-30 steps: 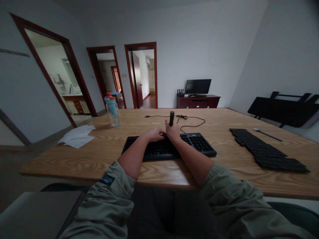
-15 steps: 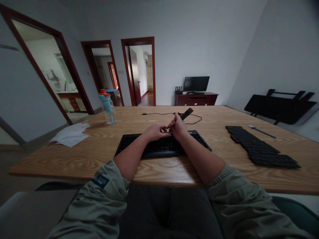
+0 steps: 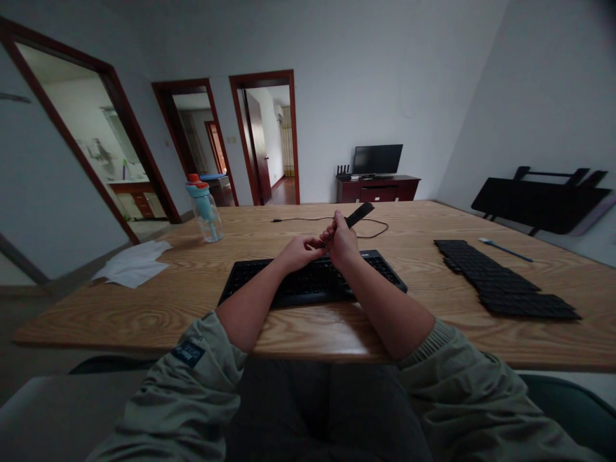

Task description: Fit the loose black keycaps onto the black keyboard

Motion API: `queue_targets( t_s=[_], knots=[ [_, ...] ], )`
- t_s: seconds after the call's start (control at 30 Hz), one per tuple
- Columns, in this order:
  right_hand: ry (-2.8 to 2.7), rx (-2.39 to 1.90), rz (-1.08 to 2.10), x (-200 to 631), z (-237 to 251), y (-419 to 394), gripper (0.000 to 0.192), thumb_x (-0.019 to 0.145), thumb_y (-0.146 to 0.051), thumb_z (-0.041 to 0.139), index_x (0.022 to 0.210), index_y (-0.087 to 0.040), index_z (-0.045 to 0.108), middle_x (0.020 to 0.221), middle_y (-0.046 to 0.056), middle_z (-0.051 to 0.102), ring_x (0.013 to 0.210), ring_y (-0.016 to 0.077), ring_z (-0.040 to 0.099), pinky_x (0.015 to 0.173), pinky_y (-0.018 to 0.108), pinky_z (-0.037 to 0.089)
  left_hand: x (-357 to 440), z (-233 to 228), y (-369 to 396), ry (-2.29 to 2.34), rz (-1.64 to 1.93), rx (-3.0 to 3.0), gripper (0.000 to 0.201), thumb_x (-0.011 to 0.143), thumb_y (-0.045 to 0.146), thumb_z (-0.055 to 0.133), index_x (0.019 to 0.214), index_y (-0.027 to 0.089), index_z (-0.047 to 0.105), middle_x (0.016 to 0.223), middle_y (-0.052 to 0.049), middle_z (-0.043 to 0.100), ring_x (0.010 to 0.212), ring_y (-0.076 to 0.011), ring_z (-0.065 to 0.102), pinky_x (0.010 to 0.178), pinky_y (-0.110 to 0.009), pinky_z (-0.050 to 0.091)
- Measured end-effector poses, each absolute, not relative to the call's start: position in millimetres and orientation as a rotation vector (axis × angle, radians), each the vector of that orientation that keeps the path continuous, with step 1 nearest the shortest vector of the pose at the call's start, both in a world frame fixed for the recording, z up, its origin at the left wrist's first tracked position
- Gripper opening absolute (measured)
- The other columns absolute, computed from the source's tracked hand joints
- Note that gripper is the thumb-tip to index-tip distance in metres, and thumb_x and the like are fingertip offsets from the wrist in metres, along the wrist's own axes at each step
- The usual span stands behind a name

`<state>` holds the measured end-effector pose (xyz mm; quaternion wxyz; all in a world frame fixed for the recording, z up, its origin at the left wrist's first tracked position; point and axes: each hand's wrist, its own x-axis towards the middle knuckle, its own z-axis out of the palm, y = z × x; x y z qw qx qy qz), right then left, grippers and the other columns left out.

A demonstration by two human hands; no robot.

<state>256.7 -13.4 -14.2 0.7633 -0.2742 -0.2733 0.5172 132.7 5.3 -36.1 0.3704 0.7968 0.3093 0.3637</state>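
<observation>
Keyboard (image 3: 308,282) lies flat on the wood table (image 3: 144,314) nr the middle of its front edge, long side approx parallel to that edge, both forearms crossing over it. R hand (image 3: 344,244) is up above the keyboard's back side, fingers curled tight round a black tool (image 3: 360,214), whose wide end sticks up & out, tilted to the R. L hand (image 3: 297,253) is right beside it, thumb & fingertips brought nearly together at the R hand's fingers; can't tell if they've got hold of anything. Cable (image 3: 308,219) runs behind the hands, nr the far edge, plug end to the L. Btwn keyboard & table's R edge: black pieces (image 3: 505,279) in stepped rows, w/ a thin blue stick (image 3: 507,250), white at one end, just beyond, closer to that edge. White tissue (image 3: 132,264) lies along the L edge; bottle (image 3: 206,213) w/ red-and-blue top stands upright twd the far L corner
</observation>
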Motion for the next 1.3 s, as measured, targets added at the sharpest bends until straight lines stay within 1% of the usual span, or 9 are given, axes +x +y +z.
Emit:
queue_targets(
  t_s=[0.17, 0.43, 0.63, 0.73, 0.83, 0.93, 0.97, 1.1, 1.3],
  knots=[
    [-0.586, -0.537, 1.158, 257.6, -11.1, -14.0, 0.041, 0.087, -0.047, 0.067, 0.065, -0.022, 0.042, 0.050, -0.008, 0.042, 0.043, 0.0072, 0.043, 0.045, 0.019, 0.042, 129.8, -38.1, 8.3, 0.788, 0.944, 2.058, 0.029, 0.074, 0.038, 0.070, 0.088, 0.013, 0.073, 0.083, -0.004, 0.071, 0.074, -0.0155, 0.059, 0.073, -0.030, 0.044],
    [-0.583, -0.507, 1.107, 264.2, -7.3, -12.8, 0.034, 0.089, -0.041, 0.064, 0.066, -0.021, 0.048, 0.054, -0.005, 0.052, 0.051, 0.0103, 0.057, 0.060, 0.023, 0.056, 124.4, -33.1, 6.7, 0.868, 0.995, 2.109, 0.037, 0.079, 0.046, 0.067, 0.095, 0.014, 0.073, 0.088, -0.007, 0.073, 0.074, -0.0167, 0.060, 0.069, -0.030, 0.045],
    [-0.726, -0.558, 1.024, 265.8, -5.4, -15.4, 0.024, 0.085, -0.040, 0.069, 0.081, -0.022, 0.053, 0.062, -0.003, 0.063, 0.061, 0.0142, 0.066, 0.068, 0.029, 0.059, 121.4, -30.7, 5.7, 0.930, 0.993, 2.133, 0.038, 0.081, 0.048, 0.066, 0.096, 0.014, 0.073, 0.088, -0.007, 0.073, 0.073, -0.0168, 0.060, 0.069, -0.030, 0.046],
    [-0.852, -0.657, 0.948, 267.8, -7.8, -15.5, 0.023, 0.084, -0.039, 0.068, 0.091, -0.023, 0.053, 0.067, -0.004, 0.065, 0.061, 0.0142, 0.065, 0.064, 0.028, 0.057, 119.3, -29.1, 5.6, 0.953, 1.017, 2.109, 0.040, 0.079, 0.048, 0.067, 0.098, 0.013, 0.072, 0.088, -0.008, 0.072, 0.072, -0.0167, 0.059, 0.068, -0.030, 0.045],
    [-1.041, -0.761, 0.729, 272.4, -11.0, -18.0, 0.019, 0.084, -0.038, 0.066, 0.092, -0.023, 0.057, 0.068, -0.005, 0.062, 0.056, 0.0122, 0.058, 0.060, 0.025, 0.051, 116.6, -26.2, 5.7, 0.958, 1.057, 2.053, 0.040, 0.076, 0.047, 0.070, 0.097, 0.012, 0.071, 0.089, -0.008, 0.071, 0.074, -0.0167, 0.059, 0.069, -0.030, 0.046],
    [-1.339, -0.831, 0.492, 277.4, -12.0, -26.0, 0.010, 0.079, -0.025, 0.068, 0.089, -0.022, 0.066, 0.069, -0.004, 0.061, 0.065, 0.0142, 0.056, 0.065, 0.025, 0.046, 113.5, -22.7, 5.1, 0.902, 1.053, 1.985, 0.038, 0.075, 0.045, 0.069, 0.095, 0.013, 0.071, 0.084, -0.006, 0.069, 0.071, -0.0153, 0.058, 0.067, -0.029, 0.045],
    [-1.446, -0.838, 0.466, 278.8, -11.4, -29.8, 0.012, 0.077, -0.020, 0.068, 0.088, -0.022, 0.069, 0.071, -0.004, 0.062, 0.069, 0.0153, 0.056, 0.067, 0.025, 0.045, 112.4, -21.8, 4.8, 0.872, 1.048, 1.964, 0.037, 0.075, 0.044, 0.068, 0.095, 0.013, 0.071, 0.083, -0.005, 0.068, 0.070, -0.0145, 0.057, 0.065, -0.028, 0.045],
    [-1.758, -0.815, 0.556, 285.7, -4.6, -46.0, 0.017, 0.073, -0.011, 0.066, 0.084, -0.022, 0.074, 0.075, -0.002, 0.068, 0.072, 0.0167, 0.058, 0.069, 0.026, 0.043, 107.9, -21.0, 4.2, 0.749, 0.991, 1.929, 0.032, 0.073, 0.037, 0.065, 0.095, 0.015, 0.071, 0.083, -0.003, 0.066, 0.070, -0.0133, 0.056, 0.067, -0.028, 0.045],
    [-2.074, -0.899, 0.512, 310.6, 3.0, -65.7, 0.017, 0.077, -0.010, 0.064, 0.081, -0.022, 0.076, 0.072, -0.001, 0.070, 0.064, 0.0142, 0.057, 0.060, 0.024, 0.038, 107.5, -25.2, 4.1, 0.732, 0.831, 1.910, 0.029, 0.071, 0.039, 0.070, 0.084, 0.014, 0.072, 0.076, -0.004, 0.067, 0.068, -0.0141, 0.057, 0.067, -0.028, 0.045]
  ],
)
